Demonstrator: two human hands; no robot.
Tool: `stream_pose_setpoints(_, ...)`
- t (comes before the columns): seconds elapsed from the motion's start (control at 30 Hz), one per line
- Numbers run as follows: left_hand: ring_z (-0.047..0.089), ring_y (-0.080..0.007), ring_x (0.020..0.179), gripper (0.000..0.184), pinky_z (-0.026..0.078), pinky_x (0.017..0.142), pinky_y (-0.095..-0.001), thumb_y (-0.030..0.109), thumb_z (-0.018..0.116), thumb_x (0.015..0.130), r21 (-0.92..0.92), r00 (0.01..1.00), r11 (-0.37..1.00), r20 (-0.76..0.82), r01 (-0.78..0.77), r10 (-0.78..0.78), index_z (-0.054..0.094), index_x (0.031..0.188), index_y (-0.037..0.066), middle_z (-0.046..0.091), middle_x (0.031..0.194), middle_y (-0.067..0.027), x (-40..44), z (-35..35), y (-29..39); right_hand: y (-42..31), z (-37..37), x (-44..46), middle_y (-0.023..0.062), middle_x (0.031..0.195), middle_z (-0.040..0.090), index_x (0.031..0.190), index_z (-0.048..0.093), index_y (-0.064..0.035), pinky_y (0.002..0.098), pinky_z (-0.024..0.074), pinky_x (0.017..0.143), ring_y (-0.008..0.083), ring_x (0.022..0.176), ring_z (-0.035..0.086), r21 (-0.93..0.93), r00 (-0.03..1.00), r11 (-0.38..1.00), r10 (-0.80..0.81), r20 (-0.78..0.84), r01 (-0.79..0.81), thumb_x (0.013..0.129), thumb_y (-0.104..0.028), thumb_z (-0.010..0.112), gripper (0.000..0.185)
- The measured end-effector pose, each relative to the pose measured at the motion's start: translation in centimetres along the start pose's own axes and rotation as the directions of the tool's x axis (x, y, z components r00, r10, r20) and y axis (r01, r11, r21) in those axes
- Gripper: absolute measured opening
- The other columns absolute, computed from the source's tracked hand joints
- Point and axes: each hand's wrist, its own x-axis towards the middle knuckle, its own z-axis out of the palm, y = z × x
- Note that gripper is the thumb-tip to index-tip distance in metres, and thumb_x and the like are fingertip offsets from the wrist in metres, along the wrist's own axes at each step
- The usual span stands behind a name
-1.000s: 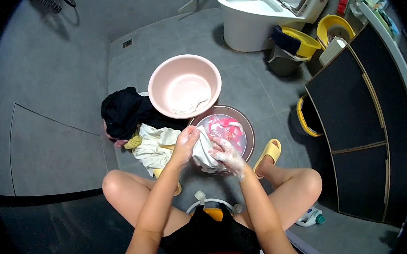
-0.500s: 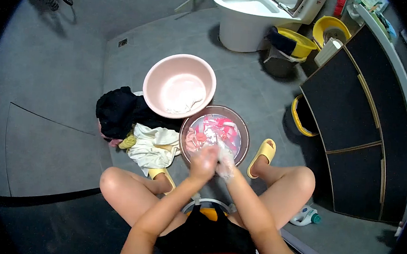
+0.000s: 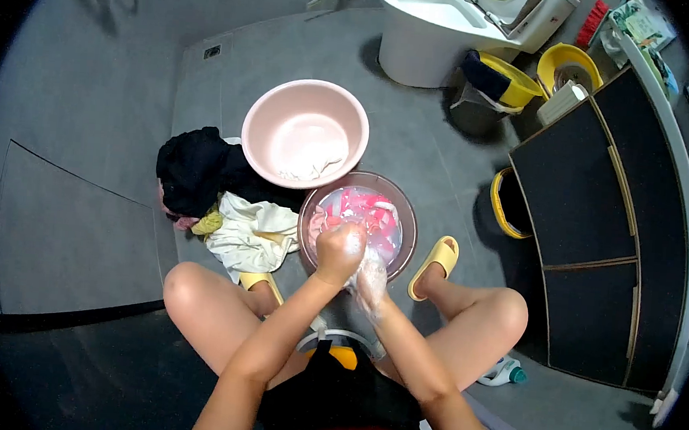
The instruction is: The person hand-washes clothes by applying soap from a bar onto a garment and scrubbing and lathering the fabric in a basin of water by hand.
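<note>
Over the near side of a brown basin [image 3: 406, 255], my left hand [image 3: 340, 251] is closed in a fist on a soapy white cloth [image 3: 351, 282]. Right beside it, my right hand [image 3: 372, 277], covered in suds, is closed on the same cloth, which is mostly hidden between the hands. Pink and red clothes [image 3: 369, 210] lie in cloudy water in the basin. A pink basin [image 3: 305, 132] behind it holds a small white item [image 3: 320, 165]. To the left, a white garment [image 3: 249, 232] and black clothes [image 3: 204, 169] are piled on the floor.
A toilet [image 3: 433, 37] stands at the back, with a yellow-rimmed bin [image 3: 517, 87] beside it. Another bin [image 3: 505, 202] is near the dark cabinet [image 3: 573, 199] on the right. A white bottle [image 3: 500, 373] lies by my right knee. Yellow slippers [image 3: 442, 258] are on my feet.
The white cloth, earlier spread between my hands, is now bunched up. My hands have come together, and the fingers of my right hand have closed. The view has shifted slightly.
</note>
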Motion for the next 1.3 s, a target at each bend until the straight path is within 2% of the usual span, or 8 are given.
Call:
stream_pose_setpoints(0.17,0.048,-0.0243,0.043,0.022,0.038,0.041,-0.0339,0.013,0.060,0.073,-0.292,0.912,0.871,-0.015,-0.395,0.409,0.048,0.056,0.009,0.048,0.052,-0.0076,-1.2,0.0,2.4,-0.5,-0.5,0.2,0.0016,0.089,0.054,0.105,0.051,-0.0042,0.0255,0.0437,0.064,0.0109,0.077,0.051,0.065,1.000,0.998,-0.006,-0.030,0.008,0.088,-0.020,0.045,0.024)
stream_pose_setpoints(0.4,0.056,-0.0303,0.063,0.024,0.044,0.060,-0.0379,0.021,0.049,0.083,-0.116,0.956,0.972,0.234,0.207,-0.175,0.057,0.068,0.005,0.057,0.066,-0.0153,0.7,-0.4,-2.3,-3.2,-2.0,2.6,0.0047,0.077,0.057,0.088,0.059,-0.0016,0.0264,0.0410,0.061,0.0121,0.069,0.051,-0.417,0.983,0.902,-0.163,-0.082,0.115,0.089,-0.024,0.046,0.026)
stream_pose_setpoints(0.47,0.056,-0.0309,0.066,0.033,0.044,0.065,-0.0366,0.034,0.057,0.077,-0.004,0.624,0.914,0.732,0.405,-0.273,0.058,0.075,0.001,0.057,0.069,-0.0183,0.9,-2.3,-0.8,-3.6,-3.9,4.1,0.0077,0.064,0.055,0.078,0.059,-0.0010,0.0285,0.0397,0.055,0.0155,0.058,0.050,-0.835,0.879,0.390,-0.428,0.208,0.387,0.089,-0.028,0.044,0.032)
stream_pose_setpoints(0.53,0.057,-0.0222,0.063,0.032,0.044,0.063,-0.0318,0.031,0.064,0.070,-0.047,0.427,0.955,0.900,0.292,-0.087,0.060,0.080,0.001,0.059,0.068,-0.0140,1.6,-3.5,0.0,-4.5,-3.2,3.8,0.0108,0.054,0.051,0.070,0.057,0.0006,0.0325,0.0384,0.052,0.0207,0.051,0.048,-0.809,0.969,0.551,-0.230,0.090,0.206,0.088,-0.032,0.042,0.040)
stream_pose_setpoints(0.73,0.052,-0.0088,0.069,0.018,0.043,0.064,-0.0244,0.010,0.061,0.067,-0.491,0.620,0.629,0.784,0.603,0.017,0.059,0.081,0.000,0.057,0.075,-0.0012,1.3,-5.5,-5.5,-2.4,-7.4,5.3,0.0123,0.070,0.059,0.083,0.060,0.0024,0.0307,0.0422,0.062,0.0187,0.066,0.054,-0.736,0.838,0.408,-0.343,0.426,0.541,0.088,-0.032,0.043,0.039)
stream_pose_setpoints(0.93,0.049,-0.0116,0.079,0.025,0.040,0.073,-0.0231,0.010,0.057,0.076,-0.644,0.688,0.269,0.588,0.716,-0.426,0.050,0.097,0.000,0.053,0.088,-0.0056,1.0,-3.3,-4.7,-1.9,-4.2,2.7,0.0052,0.087,0.058,0.093,0.058,0.0001,0.0247,0.0422,0.066,0.0123,0.077,0.053,-0.269,0.979,0.945,-0.202,-0.022,0.189,0.086,-0.028,0.049,0.031)
stream_pose_setpoints(1.17,0.055,-0.0238,0.059,0.016,0.044,0.059,-0.0333,0.021,0.062,0.071,-0.208,0.915,0.960,0.316,-0.190,0.250,0.055,0.065,0.008,0.055,0.065,-0.0086,-4.1,-0.4,1.9,3.9,-7.2,4.3,0.0024,0.087,0.057,0.117,0.042,-0.0080,0.0258,0.0462,0.066,0.0139,0.078,0.055,0.592,0.902,0.768,-0.046,0.429,-0.243,0.089,-0.029,0.040,0.036)
stream_pose_setpoints(1.3,0.053,-0.0243,0.051,0.018,0.040,0.043,-0.0371,0.019,0.060,0.070,-0.067,0.986,0.992,0.116,-0.111,0.118,0.053,0.056,0.010,0.051,0.053,-0.0073,-2.3,0.2,-0.5,-1.0,0.1,-0.6,-0.0003,0.074,0.054,0.095,0.052,-0.0132,0.0249,0.0446,0.057,0.0115,0.065,0.053,0.284,0.962,0.926,0.269,-0.034,-0.249,0.086,-0.038,0.043,0.029)
